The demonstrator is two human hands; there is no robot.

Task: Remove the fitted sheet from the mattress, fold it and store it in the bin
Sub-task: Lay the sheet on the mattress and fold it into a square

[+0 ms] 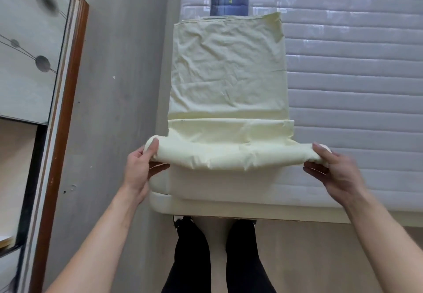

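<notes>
One head-worn wide-angle view looks steeply down and forward, close over the mattress (354, 86) edge; floor (109, 109) toward 9 o'clock, legs (194, 258) at 6.

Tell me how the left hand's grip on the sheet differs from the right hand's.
The left hand pinches the sheet corner off the mattress edge, over the floor; the right hand pinches its corner above the mattress. The left's thumbnail faces up; the right's fingers spread wider. Both hold the near folded edge taut.
</notes>
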